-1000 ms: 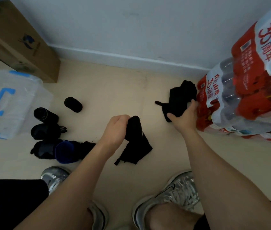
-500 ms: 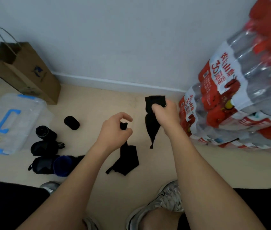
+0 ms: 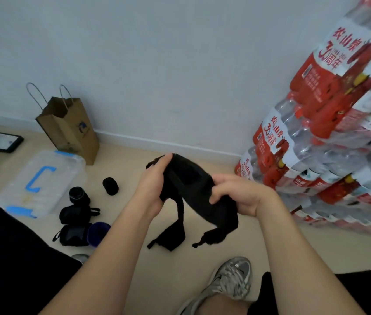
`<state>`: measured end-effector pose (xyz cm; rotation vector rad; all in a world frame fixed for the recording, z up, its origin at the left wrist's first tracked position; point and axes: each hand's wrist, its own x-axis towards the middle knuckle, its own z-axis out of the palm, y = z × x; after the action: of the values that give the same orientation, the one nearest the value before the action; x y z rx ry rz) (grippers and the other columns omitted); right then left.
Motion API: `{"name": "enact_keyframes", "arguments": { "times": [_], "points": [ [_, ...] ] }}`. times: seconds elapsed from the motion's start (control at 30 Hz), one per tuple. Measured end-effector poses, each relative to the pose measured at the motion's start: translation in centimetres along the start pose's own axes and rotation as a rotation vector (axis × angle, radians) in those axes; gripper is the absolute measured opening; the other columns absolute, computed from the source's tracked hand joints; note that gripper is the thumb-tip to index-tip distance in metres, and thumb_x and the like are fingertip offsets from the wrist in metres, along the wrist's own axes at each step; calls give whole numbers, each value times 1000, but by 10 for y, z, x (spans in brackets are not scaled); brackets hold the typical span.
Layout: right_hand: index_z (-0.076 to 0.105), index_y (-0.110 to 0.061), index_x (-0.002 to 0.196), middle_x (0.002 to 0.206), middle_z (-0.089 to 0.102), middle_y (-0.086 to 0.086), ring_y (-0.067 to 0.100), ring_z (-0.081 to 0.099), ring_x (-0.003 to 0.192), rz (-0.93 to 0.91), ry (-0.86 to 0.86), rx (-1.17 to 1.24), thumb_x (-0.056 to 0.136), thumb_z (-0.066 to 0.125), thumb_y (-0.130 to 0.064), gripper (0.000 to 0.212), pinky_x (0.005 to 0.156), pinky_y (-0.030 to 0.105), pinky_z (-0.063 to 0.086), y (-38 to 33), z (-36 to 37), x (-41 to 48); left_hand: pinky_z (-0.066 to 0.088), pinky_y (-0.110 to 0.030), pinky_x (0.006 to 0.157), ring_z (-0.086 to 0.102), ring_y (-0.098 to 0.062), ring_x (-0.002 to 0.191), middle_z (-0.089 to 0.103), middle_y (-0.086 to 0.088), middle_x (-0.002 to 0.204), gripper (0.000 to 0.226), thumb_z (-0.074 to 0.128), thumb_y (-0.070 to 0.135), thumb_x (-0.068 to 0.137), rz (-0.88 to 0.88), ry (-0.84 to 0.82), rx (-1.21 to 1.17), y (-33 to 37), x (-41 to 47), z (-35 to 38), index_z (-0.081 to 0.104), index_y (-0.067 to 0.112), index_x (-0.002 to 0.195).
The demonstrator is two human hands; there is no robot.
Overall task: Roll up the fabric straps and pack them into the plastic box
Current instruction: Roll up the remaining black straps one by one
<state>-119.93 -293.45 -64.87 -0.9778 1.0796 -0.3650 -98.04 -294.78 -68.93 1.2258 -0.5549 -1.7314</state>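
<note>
Risk: two loose tails [image 3: 171, 237] hang off the black strap [image 3: 189, 180] toward the floor [image 3: 180, 269]; roll with them dangling and you'll likely get a slack, lopsided roll that springs open, or two pieces wound as one, since I can't tell if that bundle is one strap or two. The plastic box [image 3: 43, 178] sits well off to your left and looks closed, so nothing packs until it's opened. Grip: left hand [image 3: 155, 189] curled round the upper end, right hand [image 3: 241, 194] fingers wrapped over the lower end, pinching the fabric. The strap is in the air between both hands; finished rolls [image 3: 110, 186] lie near the box
</note>
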Motion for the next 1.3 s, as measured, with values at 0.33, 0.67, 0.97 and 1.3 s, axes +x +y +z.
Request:
{"name": "enact_keyframes", "arguments": {
  "times": [0.33, 0.67, 0.97, 1.3],
  "points": [
    [74, -8, 135, 133, 73, 22, 36, 69, 128, -28, 173, 157, 95, 58, -77, 81, 115, 48, 51, 31, 24, 18, 61, -23, 81, 81, -17, 99, 84, -2, 108, 18, 77, 37, 99, 26, -499, 684, 12, -44, -7, 83, 33, 115],
    [70, -4, 131, 117, 79, 21, 23, 80, 94, -327, 389, 584, 98, 54, 9, 38, 75, 31, 64, -7, 19, 30, 63, -31, 90, 81, -19, 97, 84, 1, 98, 21, 85, 39, 93, 10, -493, 1127, 19, -55, -18, 84, 20, 101],
    [85, -26, 111, 104, 85, 5, 22, 82, 101, -429, 495, 56, 82, 89, -22, 29, 94, 33, 62, -24, -3, 9, 58, -22, 73, 71, -10, 91, 74, 11, 99, 27, 85, 12, 80, 253, -182, 1461, 38, -37, -32, 75, 28, 100],
    [80, -14, 92, 97, 82, 4, 15, 76, 83, -178, 172, -318, 93, 85, -12, 5, 81, 26, 62, 25, 15, 15, 67, -39, 66, 75, -15, 76, 77, 3, 81, 27, 90, 3, 81, 370, -145, 1036, 51, -41, -28, 73, 22, 91]
  ]
}}
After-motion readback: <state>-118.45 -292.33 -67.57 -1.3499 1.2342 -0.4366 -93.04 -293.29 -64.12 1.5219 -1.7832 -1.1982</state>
